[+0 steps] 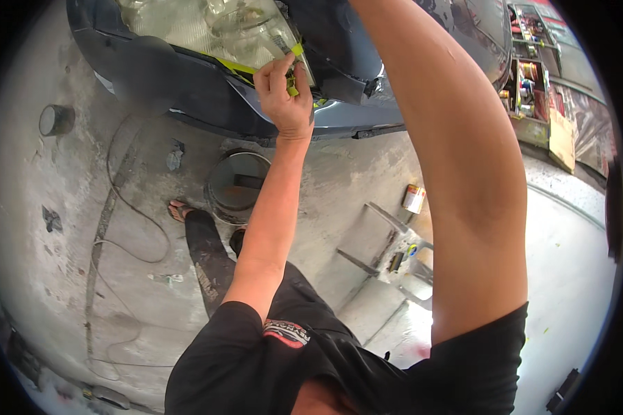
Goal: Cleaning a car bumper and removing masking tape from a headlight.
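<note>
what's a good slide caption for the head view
Left hand at yellow-green tape edging the headlight of a dark car.

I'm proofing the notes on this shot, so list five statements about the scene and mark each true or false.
1. The left hand is at the headlight, beside a yellow-green strip. True.
2. A round bucket stands on the floor. True.
3. The right hand rests inside the bucket. False: it is out of view; the right arm runs off the top edge.
4. The red-and-white can is left of the bucket in the picture. False: it is to the right.
5. The person's sleeves are black. True.
</note>
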Motion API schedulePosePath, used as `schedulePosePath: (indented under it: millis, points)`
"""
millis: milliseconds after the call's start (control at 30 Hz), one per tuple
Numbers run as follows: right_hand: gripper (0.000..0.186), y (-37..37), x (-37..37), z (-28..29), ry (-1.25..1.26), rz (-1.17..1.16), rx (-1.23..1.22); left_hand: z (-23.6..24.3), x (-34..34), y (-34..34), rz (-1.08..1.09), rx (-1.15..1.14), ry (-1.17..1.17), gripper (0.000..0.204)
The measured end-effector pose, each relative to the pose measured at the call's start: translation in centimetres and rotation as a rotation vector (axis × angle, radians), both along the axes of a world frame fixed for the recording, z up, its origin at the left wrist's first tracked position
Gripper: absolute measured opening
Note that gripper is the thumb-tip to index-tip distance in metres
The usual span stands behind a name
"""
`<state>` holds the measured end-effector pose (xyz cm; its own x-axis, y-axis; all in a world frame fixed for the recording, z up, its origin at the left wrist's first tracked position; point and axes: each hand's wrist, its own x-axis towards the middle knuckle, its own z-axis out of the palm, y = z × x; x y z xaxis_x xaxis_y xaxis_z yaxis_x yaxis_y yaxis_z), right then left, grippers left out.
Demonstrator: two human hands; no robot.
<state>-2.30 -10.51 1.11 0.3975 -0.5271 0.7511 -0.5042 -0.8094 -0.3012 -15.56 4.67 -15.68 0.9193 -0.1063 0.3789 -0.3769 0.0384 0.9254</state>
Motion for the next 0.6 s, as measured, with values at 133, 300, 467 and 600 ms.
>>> schedulePosePath:
  millis: [133, 300, 467, 600]
  points:
    - [0.029, -0.4, 0.2, -0.4, 0.049, -0.017, -0.067, -0.2, -0.1, -0.6, 0.062, -0.047, -0.006, 0.027]
    - [0.033, -0.4, 0.2, -0.5, 0.1, -0.082, -0.066, -0.6, 0.3, -0.6, 0.052, -0.083, -0.066, 0.025]
    - [0.037, -0.1, 0.0, -0.1, 0.06, -0.034, -0.023, -0.8, 0.6, -0.8, 0.029, -0.028, -0.105, 0.024]
    - [0.038, 0.1, -0.3, 0.0, 0.041, 0.009, 0.033, -1.0, 0.9, -0.7, 0.056, -0.045, -0.154, 0.024]
